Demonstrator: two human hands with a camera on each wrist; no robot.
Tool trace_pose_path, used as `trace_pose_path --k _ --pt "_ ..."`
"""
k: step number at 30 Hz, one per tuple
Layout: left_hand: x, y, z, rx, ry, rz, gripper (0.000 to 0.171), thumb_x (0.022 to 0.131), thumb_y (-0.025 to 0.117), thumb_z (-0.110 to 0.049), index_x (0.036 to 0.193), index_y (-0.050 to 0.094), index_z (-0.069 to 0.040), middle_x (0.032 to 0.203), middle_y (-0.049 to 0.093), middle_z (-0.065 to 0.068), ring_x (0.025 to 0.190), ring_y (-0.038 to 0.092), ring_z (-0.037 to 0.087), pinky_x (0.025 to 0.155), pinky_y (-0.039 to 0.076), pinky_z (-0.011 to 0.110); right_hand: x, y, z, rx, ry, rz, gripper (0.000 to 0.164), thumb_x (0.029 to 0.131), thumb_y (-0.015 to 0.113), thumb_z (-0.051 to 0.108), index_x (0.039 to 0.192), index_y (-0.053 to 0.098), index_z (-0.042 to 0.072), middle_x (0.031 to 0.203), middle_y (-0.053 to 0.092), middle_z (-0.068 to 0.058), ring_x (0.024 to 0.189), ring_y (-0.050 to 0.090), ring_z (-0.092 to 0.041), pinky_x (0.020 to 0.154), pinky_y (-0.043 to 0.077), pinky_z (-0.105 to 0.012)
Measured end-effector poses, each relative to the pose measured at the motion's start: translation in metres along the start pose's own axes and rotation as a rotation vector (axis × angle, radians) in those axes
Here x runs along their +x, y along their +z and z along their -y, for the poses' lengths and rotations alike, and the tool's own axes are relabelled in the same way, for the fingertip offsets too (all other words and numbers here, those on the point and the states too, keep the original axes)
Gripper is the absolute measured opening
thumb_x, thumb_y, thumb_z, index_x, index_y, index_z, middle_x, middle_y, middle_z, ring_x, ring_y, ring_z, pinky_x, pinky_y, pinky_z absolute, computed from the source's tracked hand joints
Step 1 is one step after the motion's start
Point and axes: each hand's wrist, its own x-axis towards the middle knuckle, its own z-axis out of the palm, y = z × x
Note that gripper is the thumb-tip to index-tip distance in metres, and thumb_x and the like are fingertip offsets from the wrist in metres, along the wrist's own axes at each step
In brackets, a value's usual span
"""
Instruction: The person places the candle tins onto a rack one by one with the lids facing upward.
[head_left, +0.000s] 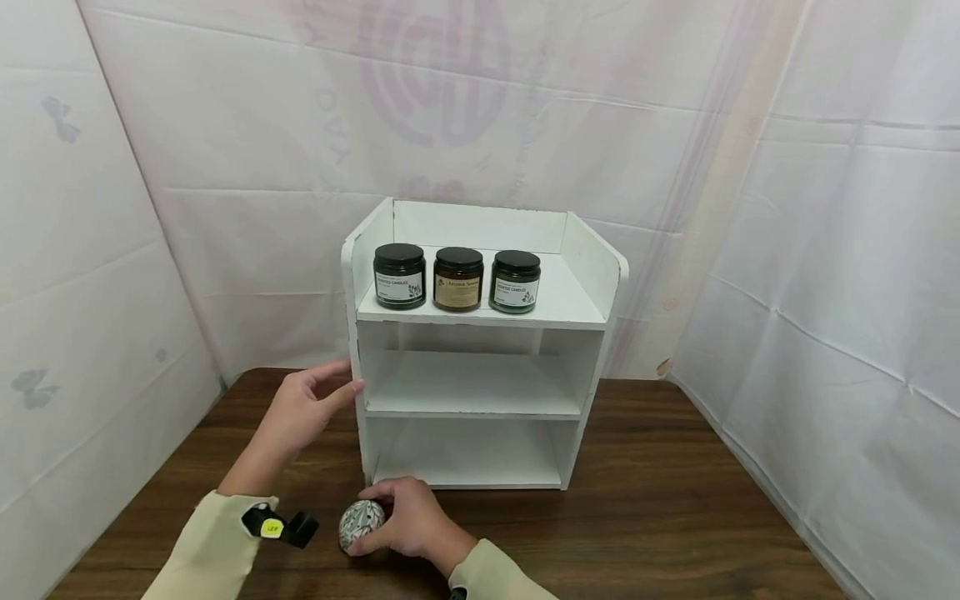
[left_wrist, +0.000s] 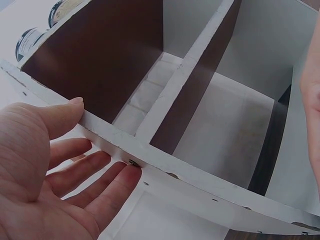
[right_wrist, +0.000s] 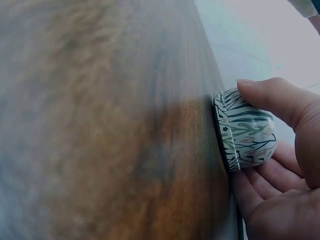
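Observation:
A white shelf unit [head_left: 472, 412] stands on the dark wood table. My left hand [head_left: 311, 408] is at its left side panel; in the left wrist view the thumb rests on the front edge and the loosely extended fingers [left_wrist: 80, 172] touch the outer face. Low in front of the unit, my right hand [head_left: 416, 521] grips a small round tin [head_left: 362, 525] with a black, white and green leaf pattern. Seen from the right wrist, thumb and fingers lie on opposite sides of the tin [right_wrist: 247, 132], whose banded rim is at the tabletop.
Three black-lidded candle jars stand in a row on the top shelf: a green one [head_left: 400, 287], an amber one [head_left: 458, 292] and another green one [head_left: 514, 293]. White cloth [head_left: 262, 167] hangs behind and beside the wooden table [head_left: 675, 500].

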Motion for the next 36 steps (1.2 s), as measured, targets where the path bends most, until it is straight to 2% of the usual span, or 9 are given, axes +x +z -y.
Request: trace_pose_path --k 3,11,22,36 --pt "0.0 0.0 0.0 -0.001 0.001 0.0 0.058 0.1 0.066 -0.042 0.146 0.058 -0.008 0.138 0.066 0.016 0.12 0.064 0.03 0.086 0.053 0.024 0.0 0.001 -0.001 -0.018 -0.006 -0.008 0.049 0.068 0.096 0.016 0.114 0.078 0.016 0.098 0.072 0.018 0.085 0.058 0.008 0.078 0.05 -0.015" --pt "0.002 0.001 0.004 0.01 -0.006 -0.001 0.059 0.1 0.066 -0.045 0.146 0.057 -0.009 0.14 0.065 0.014 0.122 0.064 0.03 0.092 0.055 0.035 -0.003 0.003 -0.001 -0.03 -0.011 -0.029 0.048 0.066 0.097 0.018 0.111 0.079 0.018 0.096 0.072 0.02 0.084 0.058 0.008 0.077 0.05 -0.015" --pt "0.002 0.0 0.003 -0.008 0.006 -0.002 0.057 0.099 0.067 -0.042 0.145 0.058 -0.009 0.137 0.067 0.015 0.117 0.066 0.026 0.084 0.053 0.02 -0.01 0.003 -0.004 0.058 -0.007 -0.031 0.047 0.067 0.097 0.016 0.11 0.08 0.017 0.093 0.072 0.02 0.081 0.061 0.007 0.074 0.052 -0.016" --pt "0.003 0.001 0.007 0.005 0.004 -0.002 0.059 0.099 0.067 -0.046 0.145 0.059 -0.009 0.138 0.066 0.014 0.119 0.065 0.029 0.087 0.053 0.024 -0.013 0.002 -0.003 0.18 -0.035 -0.044 0.044 0.07 0.095 0.015 0.112 0.079 0.014 0.097 0.075 0.017 0.081 0.066 0.004 0.075 0.054 -0.016"
